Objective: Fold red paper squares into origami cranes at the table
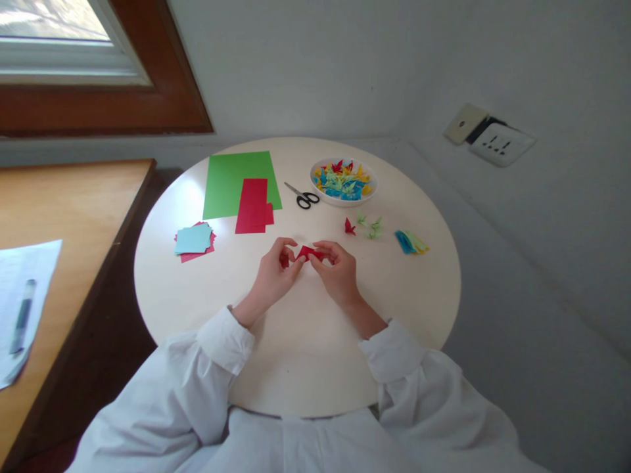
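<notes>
A small piece of folded red paper [306, 251] is pinched between my two hands, over the middle of the round table. My left hand [277, 266] grips its left side between thumb and fingers. On its right side, my right hand [338, 266] holds it the same way, thumb toward me. The fingers cover part of the paper, so its full folded shape is hidden. Beyond my right hand lie a red folded paper crane [350, 226] and several pale green paper cranes [373, 227].
A white bowl [315, 186] full of colourful folded cranes stands at the back, beside black-handled scissors [303, 197]. Green paper [224, 184] lies under a red sheet [252, 207]. Light blue and red squares [193, 240] are stacked left; blue and yellow folded papers [411, 242] lie right.
</notes>
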Demonstrator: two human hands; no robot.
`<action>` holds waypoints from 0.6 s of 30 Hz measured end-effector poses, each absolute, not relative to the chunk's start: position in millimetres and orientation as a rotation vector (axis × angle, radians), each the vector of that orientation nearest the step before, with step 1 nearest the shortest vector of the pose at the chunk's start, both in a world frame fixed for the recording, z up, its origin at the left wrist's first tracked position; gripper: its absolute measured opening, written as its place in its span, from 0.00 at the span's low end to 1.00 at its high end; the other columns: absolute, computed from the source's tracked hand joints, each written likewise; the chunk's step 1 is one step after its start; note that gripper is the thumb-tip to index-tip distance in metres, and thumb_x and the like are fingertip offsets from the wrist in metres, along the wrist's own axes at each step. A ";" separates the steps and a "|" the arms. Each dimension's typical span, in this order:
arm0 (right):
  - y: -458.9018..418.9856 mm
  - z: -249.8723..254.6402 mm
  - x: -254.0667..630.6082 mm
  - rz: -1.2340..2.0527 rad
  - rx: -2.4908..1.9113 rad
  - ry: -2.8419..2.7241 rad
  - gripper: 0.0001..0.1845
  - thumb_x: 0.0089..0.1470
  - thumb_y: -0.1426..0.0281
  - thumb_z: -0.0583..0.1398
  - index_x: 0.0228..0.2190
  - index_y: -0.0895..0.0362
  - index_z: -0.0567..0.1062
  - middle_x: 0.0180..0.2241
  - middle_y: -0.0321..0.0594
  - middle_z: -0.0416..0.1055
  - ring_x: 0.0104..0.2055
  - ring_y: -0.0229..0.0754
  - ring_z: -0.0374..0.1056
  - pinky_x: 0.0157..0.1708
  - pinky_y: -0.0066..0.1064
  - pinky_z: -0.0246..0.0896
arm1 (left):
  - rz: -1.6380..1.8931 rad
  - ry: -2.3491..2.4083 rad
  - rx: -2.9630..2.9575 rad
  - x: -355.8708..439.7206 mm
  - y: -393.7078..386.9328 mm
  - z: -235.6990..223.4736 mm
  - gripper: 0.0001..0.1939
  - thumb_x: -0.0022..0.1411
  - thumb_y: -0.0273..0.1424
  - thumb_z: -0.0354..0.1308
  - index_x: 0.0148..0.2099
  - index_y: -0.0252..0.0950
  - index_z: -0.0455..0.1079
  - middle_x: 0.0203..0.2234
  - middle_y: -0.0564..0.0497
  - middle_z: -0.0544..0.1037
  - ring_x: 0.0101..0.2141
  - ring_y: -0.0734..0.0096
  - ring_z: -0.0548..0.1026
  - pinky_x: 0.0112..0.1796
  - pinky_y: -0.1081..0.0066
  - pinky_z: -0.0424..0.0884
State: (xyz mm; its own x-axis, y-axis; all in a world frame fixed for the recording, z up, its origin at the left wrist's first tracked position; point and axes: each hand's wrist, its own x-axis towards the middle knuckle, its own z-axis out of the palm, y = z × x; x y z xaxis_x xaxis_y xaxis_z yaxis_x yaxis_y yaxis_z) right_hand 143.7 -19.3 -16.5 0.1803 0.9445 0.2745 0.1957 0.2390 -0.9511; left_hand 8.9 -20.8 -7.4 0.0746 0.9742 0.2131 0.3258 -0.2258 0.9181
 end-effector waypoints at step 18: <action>-22.5 -15.7 147.1 0.488 -1.178 -1.600 0.04 0.47 0.73 0.61 0.28 0.55 0.76 0.30 0.38 0.76 0.30 0.39 0.69 0.33 0.32 0.65 | 1.199 1.140 1.465 11.1 -18.8 -17.5 0.10 0.51 0.25 0.55 0.38 0.36 0.61 0.25 0.52 0.75 0.28 0.73 0.74 0.32 0.73 0.69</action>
State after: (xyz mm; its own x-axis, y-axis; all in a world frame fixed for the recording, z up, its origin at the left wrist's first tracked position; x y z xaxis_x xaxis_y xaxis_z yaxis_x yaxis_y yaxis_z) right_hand 147.1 -22.5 -15.7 0.0253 0.8686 0.4949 0.4442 0.4337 -0.7839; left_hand 11.1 -18.8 -17.5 0.1056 0.9814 0.1600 0.1107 -0.1715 0.9789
